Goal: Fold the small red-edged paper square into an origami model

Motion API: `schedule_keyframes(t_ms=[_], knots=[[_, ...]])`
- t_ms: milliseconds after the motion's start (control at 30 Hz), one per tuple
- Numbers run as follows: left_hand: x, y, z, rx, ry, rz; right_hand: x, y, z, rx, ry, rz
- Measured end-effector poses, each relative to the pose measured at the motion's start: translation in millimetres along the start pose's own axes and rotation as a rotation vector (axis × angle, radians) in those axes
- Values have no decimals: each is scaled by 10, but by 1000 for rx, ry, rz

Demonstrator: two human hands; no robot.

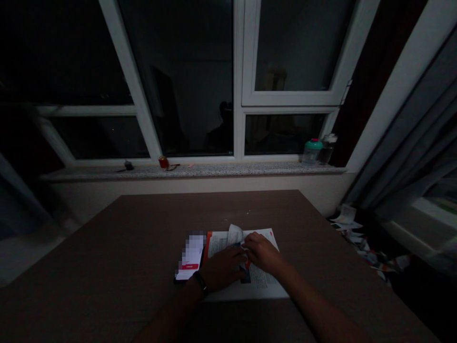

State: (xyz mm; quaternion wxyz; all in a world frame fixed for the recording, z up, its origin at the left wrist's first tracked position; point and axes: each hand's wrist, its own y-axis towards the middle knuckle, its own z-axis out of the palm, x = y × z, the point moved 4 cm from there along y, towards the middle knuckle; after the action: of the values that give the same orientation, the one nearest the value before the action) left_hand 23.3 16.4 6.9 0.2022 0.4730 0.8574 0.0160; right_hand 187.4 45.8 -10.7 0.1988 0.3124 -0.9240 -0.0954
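Note:
An open printed booklet (266,281) lies on the brown table (150,214) close to me. My left hand (223,267), with a dark band on its wrist, rests across the booklet with its fingers spread. Beside it, my right hand (260,250) has its fingers curled together on a piece of paper (234,234) that stands up from the booklet, curled at the top. A lit phone (191,255) lies left of the booklet, near my left wrist.
On the stone windowsill (214,170) stand a green-lidded bottle (312,151), a clear bottle (327,148) and a small red jar (163,162). Loose papers (371,257) lie in a heap right of the table. A grey curtain (403,124) hangs at the right.

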Motion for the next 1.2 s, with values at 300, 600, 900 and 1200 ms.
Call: schedule_keyframes(t_ms=[300,600,900,1200], knots=[[217,-17,-193,-365,128,-374,36,3,-25,26,-42,14],[431,-76,-63,-307,71,-576,96,-3,-67,53,-14,-4],[362,-41,-72,-201,191,-517,158,-4,-41,82,-81,-82],[364,-44,-60,-173,166,-517,220,-14,-22,122,-82,-126]])
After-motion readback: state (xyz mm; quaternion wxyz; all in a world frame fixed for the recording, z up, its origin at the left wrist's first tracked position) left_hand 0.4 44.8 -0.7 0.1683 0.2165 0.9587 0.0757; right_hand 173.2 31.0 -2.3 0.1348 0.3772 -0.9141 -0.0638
